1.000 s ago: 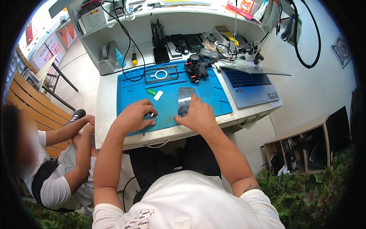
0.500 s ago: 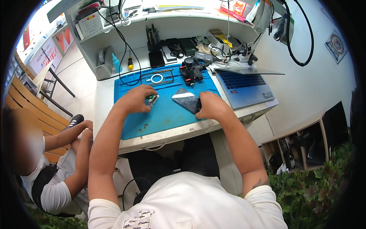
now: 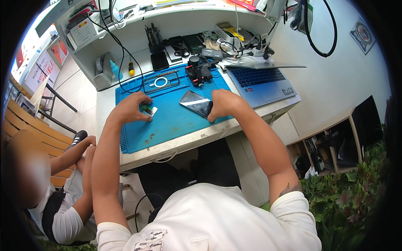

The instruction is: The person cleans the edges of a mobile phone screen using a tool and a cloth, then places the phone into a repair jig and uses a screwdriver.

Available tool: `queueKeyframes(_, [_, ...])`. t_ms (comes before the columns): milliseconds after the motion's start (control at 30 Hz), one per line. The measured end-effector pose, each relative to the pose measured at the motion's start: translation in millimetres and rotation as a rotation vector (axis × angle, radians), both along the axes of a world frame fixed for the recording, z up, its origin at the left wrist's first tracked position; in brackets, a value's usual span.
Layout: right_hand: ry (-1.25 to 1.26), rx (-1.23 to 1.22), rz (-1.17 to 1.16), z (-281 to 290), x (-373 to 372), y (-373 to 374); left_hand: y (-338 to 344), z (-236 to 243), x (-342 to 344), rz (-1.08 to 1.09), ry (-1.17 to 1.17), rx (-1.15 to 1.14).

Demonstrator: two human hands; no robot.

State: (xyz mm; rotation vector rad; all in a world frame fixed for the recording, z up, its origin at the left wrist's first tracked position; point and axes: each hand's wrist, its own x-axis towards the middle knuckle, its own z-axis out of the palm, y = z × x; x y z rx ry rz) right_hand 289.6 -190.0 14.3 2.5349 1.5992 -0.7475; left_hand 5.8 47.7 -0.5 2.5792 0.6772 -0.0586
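We see a phone [image 3: 193,103] over the right part of a blue mat [image 3: 167,131], its dark, glossy face up with a pale streak of reflection. Its long axis runs diagonally, one end pointing up-left and away from us, the other down-right into our right hand [image 3: 226,103], which grasps that end between thumb and fingers. Of our two hands, the left hand [image 3: 129,110] curves around a green piece [image 3: 146,109] and a white piece [image 3: 153,111]; we cannot tell whether it grips them. Beyond the phone stands a black clamp-like device [image 3: 197,71]. An open laptop [image 3: 264,85] sits to the right on the white worktop [image 3: 106,108], and a yellow-handled screwdriver [image 3: 131,70] lies behind the mat.
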Motion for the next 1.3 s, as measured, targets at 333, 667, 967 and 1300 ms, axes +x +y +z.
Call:
queueKeyframes(333, [0.029,0.094,0.010,-4.4,5.1,-3.2,-23.6,6.0,16.9,-0.062,-0.003,0.122])
queueKeyframes(667, [-0.008,0.129,0.097,-3.1,9.3,-2.6,-60.1,-4.4,119.2,-0.368,-0.133,0.093])
queueKeyframes(967, [0.025,0.223,0.226,-8.8,3.1,4.5,-48.2,0.5,108.0,-0.399,-0.037,0.141])
queueKeyframes(1300, [0.008,0.280,0.406,-15.4,-22.9,34.1,-40.5,1.5,70.0,-0.339,-0.051,0.139])
